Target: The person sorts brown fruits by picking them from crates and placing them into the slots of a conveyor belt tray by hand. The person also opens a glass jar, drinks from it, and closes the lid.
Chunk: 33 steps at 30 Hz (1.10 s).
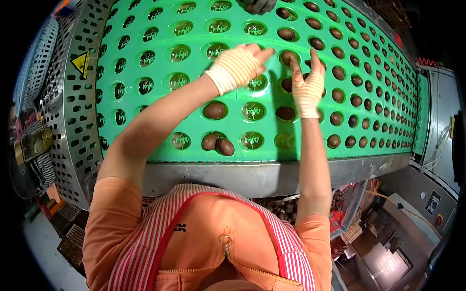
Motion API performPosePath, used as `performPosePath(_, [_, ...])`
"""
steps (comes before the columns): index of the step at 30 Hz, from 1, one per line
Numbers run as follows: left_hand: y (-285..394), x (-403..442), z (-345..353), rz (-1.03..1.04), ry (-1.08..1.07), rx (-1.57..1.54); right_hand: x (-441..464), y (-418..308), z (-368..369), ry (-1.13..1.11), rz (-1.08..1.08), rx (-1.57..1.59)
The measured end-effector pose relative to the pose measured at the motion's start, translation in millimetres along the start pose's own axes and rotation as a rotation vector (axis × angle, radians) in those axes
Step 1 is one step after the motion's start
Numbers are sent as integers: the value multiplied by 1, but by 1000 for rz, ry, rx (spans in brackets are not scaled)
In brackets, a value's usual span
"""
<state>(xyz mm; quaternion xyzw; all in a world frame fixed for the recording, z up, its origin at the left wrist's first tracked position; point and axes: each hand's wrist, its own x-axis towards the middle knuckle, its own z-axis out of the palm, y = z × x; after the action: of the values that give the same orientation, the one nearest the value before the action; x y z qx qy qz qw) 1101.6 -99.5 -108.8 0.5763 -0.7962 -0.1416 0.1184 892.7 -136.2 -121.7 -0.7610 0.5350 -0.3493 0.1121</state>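
Between the two hands, a brown egg [287, 56] sits in an oval hollow of the green sheet [234, 103], long axis roughly sideways. Right hand [308, 88] nearer: egg just left of its thumb, whose tip overlaps the shell's edge; contact uncertain. Right grip spread, thumb and forefinger apart, nothing seen held. Left hand [238, 65] farther left, back upward, fingers blurred; cannot tell if its grip is closed. Nearer the body, two more eggs [210, 141] touch at one hollow. Far edge: another person's hand [260, 5], seemingly gloved, cut off.
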Motion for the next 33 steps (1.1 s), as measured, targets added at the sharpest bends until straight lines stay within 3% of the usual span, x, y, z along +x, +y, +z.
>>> performPosePath(2, [11, -9, 20, 184, -85, 53, -15, -18, 18, 147, -23, 205])
performPosePath(3, [-4, -18, 56, 322, 103, 57, -23, -38, 15, 69, 238, 465])
performPosePath(5, [-1, -28, 39, 239, 162, -379, -29, -60, 6, 123, 440, 728])
performPosePath(7, [-4, -66, 12, 60, 406, -292, -43, -73, -15, 38, 582, 729])
performPosePath(8, [0, -91, 10, -104, 468, -341, -58, -60, -6, 80, 265, 385])
performPosePath(9, [8, -116, 8, -97, 420, -411, -72, -58, 8, 217, -111, 222])
performPosePath(11, [23, -149, 13, 143, 51, -222, -97, -62, 15, -36, -251, 117])
performPosePath(12, [42, -149, -7, 235, -436, -42, -108, -62, 16, -167, -244, 18])
performPosePath(13, [50, -168, 7, 284, -427, -32, -112, -61, 21, -269, -259, -75])
performPosePath(14, [52, -184, 24, 306, -241, 67, -119, -62, 23, -184, -334, -76])
performPosePath(17, [52, -185, 23, 304, -246, 25, -138, -85, -6, -107, -172, 60])
performPosePath(19, [63, -175, 21, 153, -156, -202, -155, -92, -29, 55, -40, 164])
performPosePath(21, [94, -150, 3, 84, -194, -397, -168, -99, -57, 144, 127, 305])
performPosePath(23, [135, -124, -2, 46, -278, -383, -176, -115, -84, 215, 158, 334])
performPosePath(26, [166, -78, 67, 274, -148, -199, -193, -116, -106, 279, 155, 290])
performPosePath(28, [179, -67, 82, 232, -125, -198, -217, -98, -119, 328, 50, 165])
performPosePath(29, [186, -69, 85, 161, -158, -228, -232, -94, -132, 317, 145, 189])
performPosePath(31, [186, -67, 102, 215, -49, -124, -281, -55, -147, 357, 296, 74])
performPosePath(32, [184, -60, 96, 165, -138, -37, -298, -54, -164, 330, 357, -68])
performPosePath(33, [179, -66, 91, 177, 20, 222, -327, -37, -171, 324, 437, -104])
